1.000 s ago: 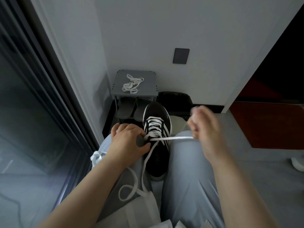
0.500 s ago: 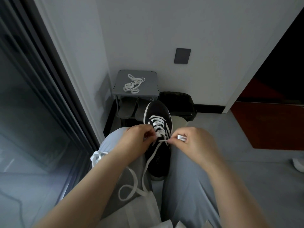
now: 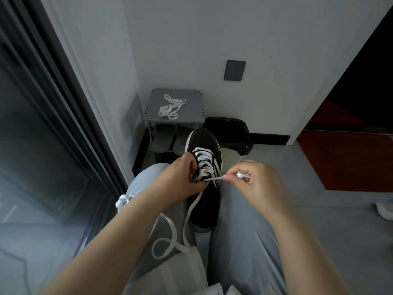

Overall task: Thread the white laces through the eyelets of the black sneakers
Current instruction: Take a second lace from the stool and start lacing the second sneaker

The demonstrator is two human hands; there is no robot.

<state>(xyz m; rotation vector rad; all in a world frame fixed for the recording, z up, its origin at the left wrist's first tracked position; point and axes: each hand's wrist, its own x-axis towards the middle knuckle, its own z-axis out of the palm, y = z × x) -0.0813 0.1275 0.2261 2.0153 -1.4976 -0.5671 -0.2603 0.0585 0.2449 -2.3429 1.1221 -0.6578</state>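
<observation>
A black sneaker (image 3: pixel 205 194) with white stripes lies between my knees, toe pointing away. A white lace (image 3: pixel 203 162) crosses its upper eyelets in several rows. My left hand (image 3: pixel 180 180) grips the sneaker's left side by the eyelets, fingers curled over the edge. My right hand (image 3: pixel 253 184) pinches the lace's end just right of the sneaker, with a short taut piece running to the eyelets. The lace's other end (image 3: pixel 170 237) trails down in a loop over my left thigh. A second loose white lace (image 3: pixel 171 106) lies bunched on a small grey stand.
The grey stand (image 3: pixel 191 103) stands against the white wall with grey slippers (image 3: pixel 170 137) underneath. A dark bag (image 3: pixel 228 130) sits beside it. A dark glass door (image 3: pixel 42 135) runs along the left. An open doorway with red flooring (image 3: pixel 348 158) is at the right.
My right hand, which held the lace stretched out to the right, has come back in close to the sneaker. My left hand shifted up onto the eyelets.
</observation>
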